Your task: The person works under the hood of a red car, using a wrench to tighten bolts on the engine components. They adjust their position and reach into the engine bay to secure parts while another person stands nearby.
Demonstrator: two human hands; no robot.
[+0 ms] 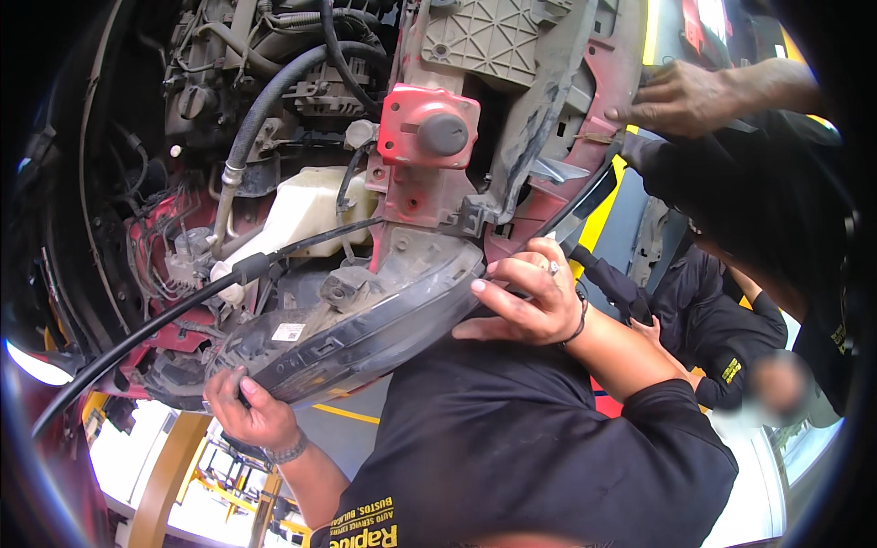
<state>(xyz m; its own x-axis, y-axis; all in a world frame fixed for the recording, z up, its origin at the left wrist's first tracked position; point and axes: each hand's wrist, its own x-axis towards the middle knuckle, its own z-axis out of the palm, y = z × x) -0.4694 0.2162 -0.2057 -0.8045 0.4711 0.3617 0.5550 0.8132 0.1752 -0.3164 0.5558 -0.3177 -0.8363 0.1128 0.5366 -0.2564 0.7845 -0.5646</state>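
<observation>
A dusty car headlight [393, 315], with a dark housing and a small white label, spans the space between my hands at the front corner of a red car. My left hand [248, 411] is closed on its lower left end, fingers curled over the edge. At the other end my right hand [537, 297], wearing a ring and a dark wristband, grips the rounded edge with fingers bent. The lamp's upper side lies close to the red body bracket [406, 196]. Part of its underside is hidden from view.
A black hose-like cable [155, 324] crosses over the lamp's left side. Behind it sits a white plastic reservoir [315, 205]. A co-worker's hand [685, 99] rests at the red front panel [594, 110] on the right. Another person [713, 310] is farther back.
</observation>
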